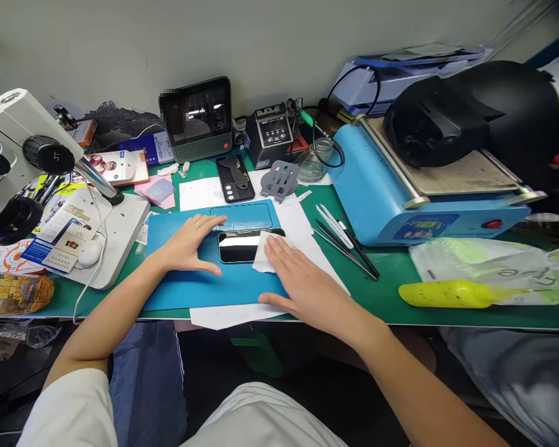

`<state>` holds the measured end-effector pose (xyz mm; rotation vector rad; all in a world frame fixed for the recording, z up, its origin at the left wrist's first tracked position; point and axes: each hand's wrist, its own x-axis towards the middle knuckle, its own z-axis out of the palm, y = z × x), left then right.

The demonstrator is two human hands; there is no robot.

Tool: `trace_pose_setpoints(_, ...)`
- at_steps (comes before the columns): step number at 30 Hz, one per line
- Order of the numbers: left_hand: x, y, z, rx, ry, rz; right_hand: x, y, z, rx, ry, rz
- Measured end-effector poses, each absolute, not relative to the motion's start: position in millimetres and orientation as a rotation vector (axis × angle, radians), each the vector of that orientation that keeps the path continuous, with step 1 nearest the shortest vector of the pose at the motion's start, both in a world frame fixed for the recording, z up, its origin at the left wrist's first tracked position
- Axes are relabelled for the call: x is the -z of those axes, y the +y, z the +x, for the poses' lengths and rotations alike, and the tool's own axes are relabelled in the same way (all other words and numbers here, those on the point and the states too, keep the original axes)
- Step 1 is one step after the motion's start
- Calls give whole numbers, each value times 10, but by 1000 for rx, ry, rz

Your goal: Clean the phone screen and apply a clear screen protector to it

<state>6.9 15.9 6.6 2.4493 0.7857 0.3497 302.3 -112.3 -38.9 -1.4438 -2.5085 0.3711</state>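
Note:
A phone with a dark, glossy screen lies face up on a blue mat. My right hand holds a white wipe flat against the screen's right end, fingers over it and thumb apart. That end of the phone is hidden beneath the wipe. My left hand is open, thumb and fingers spread at the phone's left end, with nothing in its grasp. Just behind the phone lies a clear phone-shaped sheet with a dark outline.
Behind the mat lie a black phone back and a grey stand. Tweezers and pen-like tools are to the right, before a blue heating machine. A microscope base stands left. A yellow bottle lies near the right front edge.

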Motion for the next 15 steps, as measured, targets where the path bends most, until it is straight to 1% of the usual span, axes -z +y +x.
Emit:
trace_pose_setpoints(8,-14,107,141,-305,787,2604,297,-880,3059,-474,-2488,-1559)
trace_pose_setpoints(15,32,6,245,-235,864,2737,348,-976,3049,-420,-2477,-1588)
